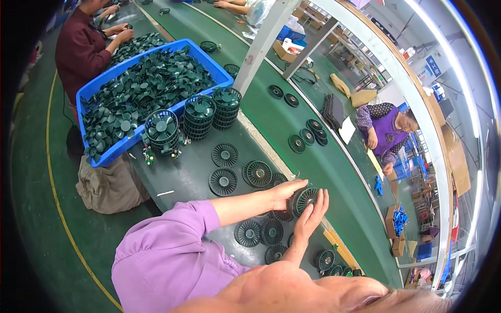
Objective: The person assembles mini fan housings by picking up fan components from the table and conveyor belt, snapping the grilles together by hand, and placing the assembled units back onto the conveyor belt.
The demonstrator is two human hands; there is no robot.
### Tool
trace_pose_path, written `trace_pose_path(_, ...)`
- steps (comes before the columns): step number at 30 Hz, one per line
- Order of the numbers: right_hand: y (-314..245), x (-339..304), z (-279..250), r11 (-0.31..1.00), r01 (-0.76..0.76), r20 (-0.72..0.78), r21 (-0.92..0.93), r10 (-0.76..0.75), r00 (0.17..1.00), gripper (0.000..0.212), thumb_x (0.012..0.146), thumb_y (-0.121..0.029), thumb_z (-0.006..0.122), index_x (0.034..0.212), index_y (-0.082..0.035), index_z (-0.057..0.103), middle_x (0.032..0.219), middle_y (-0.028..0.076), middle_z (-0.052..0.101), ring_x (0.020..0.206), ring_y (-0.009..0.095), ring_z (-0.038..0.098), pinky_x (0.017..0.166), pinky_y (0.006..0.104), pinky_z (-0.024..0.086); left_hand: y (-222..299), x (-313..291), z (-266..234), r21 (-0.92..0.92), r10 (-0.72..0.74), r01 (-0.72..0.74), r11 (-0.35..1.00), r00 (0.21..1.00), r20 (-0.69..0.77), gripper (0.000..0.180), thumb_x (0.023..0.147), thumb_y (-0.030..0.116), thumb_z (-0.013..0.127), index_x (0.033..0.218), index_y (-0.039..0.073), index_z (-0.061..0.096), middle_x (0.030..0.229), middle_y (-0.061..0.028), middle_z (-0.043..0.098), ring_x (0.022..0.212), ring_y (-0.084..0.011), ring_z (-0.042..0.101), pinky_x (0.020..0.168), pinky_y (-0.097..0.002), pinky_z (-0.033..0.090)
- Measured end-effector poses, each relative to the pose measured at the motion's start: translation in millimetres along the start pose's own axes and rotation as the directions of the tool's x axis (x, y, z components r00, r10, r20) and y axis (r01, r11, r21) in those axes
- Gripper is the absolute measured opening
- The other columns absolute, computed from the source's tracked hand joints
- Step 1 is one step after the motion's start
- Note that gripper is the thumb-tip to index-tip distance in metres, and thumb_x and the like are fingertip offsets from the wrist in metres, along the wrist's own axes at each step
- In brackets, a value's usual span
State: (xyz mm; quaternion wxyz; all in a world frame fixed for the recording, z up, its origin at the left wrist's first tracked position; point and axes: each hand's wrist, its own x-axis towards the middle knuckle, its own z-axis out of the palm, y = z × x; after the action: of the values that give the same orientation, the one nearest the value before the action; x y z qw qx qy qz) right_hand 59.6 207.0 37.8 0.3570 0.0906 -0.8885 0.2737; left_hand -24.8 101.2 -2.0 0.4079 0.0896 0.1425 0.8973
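Over the near edge of the green conveyor belt, my left hand [286,193] and my right hand [311,215] clasp a dark green round fan cage [305,200] from both sides. Its slotted face points up, and my palms hide part of its wall. Around my arms on the table lie several loose round fan grilles [223,181], some in pairs or overlapping. More grilles [247,232] sit below my left forearm. To the left stand stacks of fan cages [199,116] with fan blades inside the top ones.
A blue crate [209,67] heaped with green fan blades [148,78] stands at the left end of the table. Several grilles [307,136] rest on the conveyor belt [334,208]. A white post [265,44] rises beside the belt. Co-workers [86,47] [390,130] are on both sides.
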Motion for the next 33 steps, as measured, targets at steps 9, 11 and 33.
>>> trace_pose_path(9, 5, -11, 16, 0.902, -0.187, 0.098, 0.39, 0.161, 0.982, 0.101, 0.083, -0.08, 0.027, 0.143, 0.001, 0.033, 0.14, 0.02, 0.045, 0.126, 0.03, 0.047, 0.099, 0.0387, 0.039, -12, -15, 39, 0.439, 0.395, -0.301, 0.847, 0.908, -0.14, 0.038, 0.102, 0.033, 0.041, 0.121, 0.002, 0.053, 0.103, -0.0036, 0.059, 0.088, -0.0097, 0.059, 0.078, -0.0266, 0.051)
trace_pose_path(11, 3, -7, 12, 0.938, -0.111, 0.042, 0.329, 0.103, 0.994, 0.101, 0.083, -0.08, 0.03, 0.143, 0.001, 0.033, 0.14, 0.02, 0.045, 0.123, 0.03, 0.049, 0.098, 0.0377, 0.04, -10, -18, 42, 0.524, 0.434, -0.34, 0.781, 0.899, -0.063, 0.036, 0.102, 0.03, 0.041, 0.123, 0.002, 0.051, 0.103, -0.0031, 0.059, 0.085, -0.0091, 0.059, 0.077, -0.0253, 0.051)
trace_pose_path(33, 9, -46, 54, 0.305, -0.392, 0.229, 0.868, 0.454, 0.861, 0.066, 0.099, -0.055, 0.031, 0.146, -0.008, 0.025, 0.143, 0.01, 0.036, 0.131, 0.024, 0.037, 0.109, 0.0397, 0.03, -25, -27, 42, 0.87, 0.702, -0.487, -0.076, 0.593, 0.393, 0.024, 0.09, 0.016, 0.055, 0.109, 0.003, 0.05, 0.115, -0.0144, 0.053, 0.111, -0.0297, 0.049, 0.099, -0.0409, 0.036)
